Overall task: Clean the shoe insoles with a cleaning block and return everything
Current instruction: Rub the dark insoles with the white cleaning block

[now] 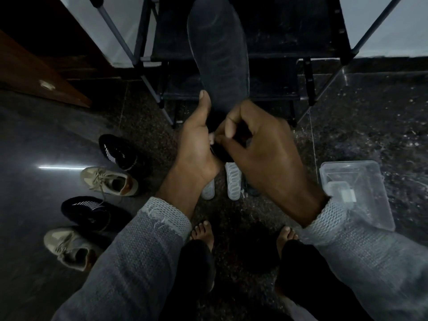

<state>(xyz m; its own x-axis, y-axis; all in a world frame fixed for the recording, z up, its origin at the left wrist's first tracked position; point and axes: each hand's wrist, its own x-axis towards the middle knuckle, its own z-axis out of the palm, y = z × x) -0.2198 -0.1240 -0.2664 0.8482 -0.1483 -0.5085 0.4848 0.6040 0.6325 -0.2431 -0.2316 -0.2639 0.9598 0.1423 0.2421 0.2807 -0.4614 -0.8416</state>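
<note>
1. The dark insole (218, 54) is held up in the air, its heel end down between both hands and its broad toe end pointing away, above the fingers and in front of the black shoe rack (273, 49).
2. The left hand (196, 140) grips the insole's lower end; its thumb lies straight up along the left edge, and the palm wraps the underside.
3. The right hand (259, 140) is curled just beside the left, knuckles up, its fingertips pinching something small and dark against the heel end. It may be the cleaning block, but it is too hidden and dim to say for sure.
4. Both forearms reach forward from grey knit sleeves (148, 246), wrists bare, the two hands touching at the fingertips.
5. Below the hands, two pale insoles (232, 181) lie on the dark speckled floor (370, 112), partly covered by the wrists.
6. Nearer than the fingers, two bare feet (203, 232) stand on that floor.
7. Left of the left hand, four shoes sit in a loose column: a black striped shoe (118, 151), a tan shoe (108, 181), another black one (90, 210) and another tan one (69, 246).
8. Right of the right wrist, a clear plastic box (361, 181) rests on the floor.
9. Far left, a brown wooden panel (34, 70) meets the floor.
</note>
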